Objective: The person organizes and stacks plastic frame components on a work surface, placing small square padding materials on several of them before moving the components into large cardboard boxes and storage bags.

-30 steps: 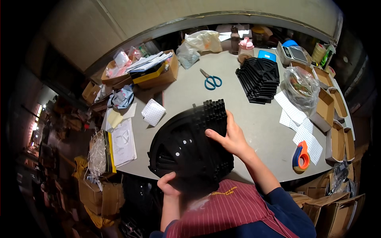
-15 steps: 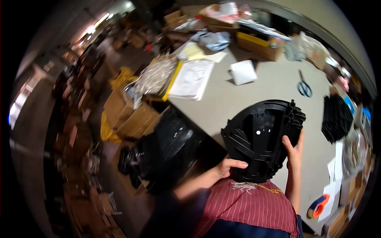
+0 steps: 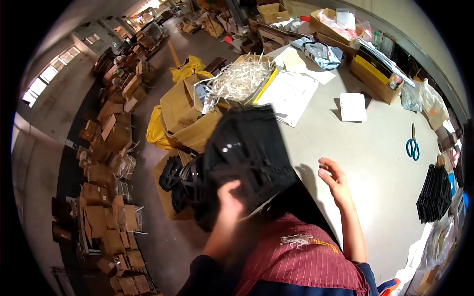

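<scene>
A broad black plastic part (image 3: 247, 158), curved on one side and ribbed, is blurred by motion at the left of the table edge. My left hand (image 3: 230, 200) is closed on its lower near side, the thumb lying over the face. Its far fingers are hidden. To the right, my right hand (image 3: 335, 181) is held over the table with its fingers apart and nothing in them. Just left of the held part, similar black parts (image 3: 185, 185) lie in an open cardboard box (image 3: 163, 197) below table height.
On the grey table (image 3: 365, 163) lie blue-handled scissors (image 3: 413, 148), a white card block (image 3: 353, 107) and papers (image 3: 291, 96). A stack of black pieces (image 3: 433, 195) sits at the right. Left stands a carton (image 3: 190, 111) beside a container of pale strips (image 3: 242, 79).
The black part has swung left, off the table toward the box of similar parts, in my left hand. My right hand has let go of it. The view has turned left.
</scene>
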`<state>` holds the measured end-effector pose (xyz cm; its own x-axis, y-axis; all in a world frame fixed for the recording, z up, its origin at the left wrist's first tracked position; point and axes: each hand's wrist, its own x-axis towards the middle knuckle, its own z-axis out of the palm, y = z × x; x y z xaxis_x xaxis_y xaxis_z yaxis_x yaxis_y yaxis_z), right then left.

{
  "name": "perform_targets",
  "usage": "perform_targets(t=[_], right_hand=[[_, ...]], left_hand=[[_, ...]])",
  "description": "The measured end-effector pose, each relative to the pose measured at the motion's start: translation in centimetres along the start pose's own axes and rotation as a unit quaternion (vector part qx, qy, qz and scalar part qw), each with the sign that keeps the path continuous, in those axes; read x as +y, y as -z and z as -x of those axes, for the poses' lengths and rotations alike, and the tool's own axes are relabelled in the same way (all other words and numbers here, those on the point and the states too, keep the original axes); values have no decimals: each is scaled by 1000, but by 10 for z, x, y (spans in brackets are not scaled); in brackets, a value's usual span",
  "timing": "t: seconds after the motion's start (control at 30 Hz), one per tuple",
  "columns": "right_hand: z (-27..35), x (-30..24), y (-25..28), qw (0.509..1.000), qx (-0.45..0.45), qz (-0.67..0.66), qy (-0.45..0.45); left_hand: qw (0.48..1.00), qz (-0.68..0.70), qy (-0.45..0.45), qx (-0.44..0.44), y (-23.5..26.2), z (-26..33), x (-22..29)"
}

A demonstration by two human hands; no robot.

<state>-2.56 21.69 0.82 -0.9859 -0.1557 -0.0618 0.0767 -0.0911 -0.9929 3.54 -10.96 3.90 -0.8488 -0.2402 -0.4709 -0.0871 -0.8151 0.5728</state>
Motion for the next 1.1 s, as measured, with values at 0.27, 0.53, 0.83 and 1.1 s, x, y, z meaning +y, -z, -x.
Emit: perform_targets(t=[0.27,0.53,0.83,1.1], right_hand=[[16,81,45,979,119,-115,-117],[29,81,62,968,147,-180,-90],[32,92,53,954,122,-272,-44],[44,108,64,979,112,-170,31]], left_hand=[[972,-181,-146,-9,72,-107,58],[991,-117,56,37,100,-172,33],[885,-457,28,83,105,-187,87],[339,-844,-414,19,19,-115,13]])
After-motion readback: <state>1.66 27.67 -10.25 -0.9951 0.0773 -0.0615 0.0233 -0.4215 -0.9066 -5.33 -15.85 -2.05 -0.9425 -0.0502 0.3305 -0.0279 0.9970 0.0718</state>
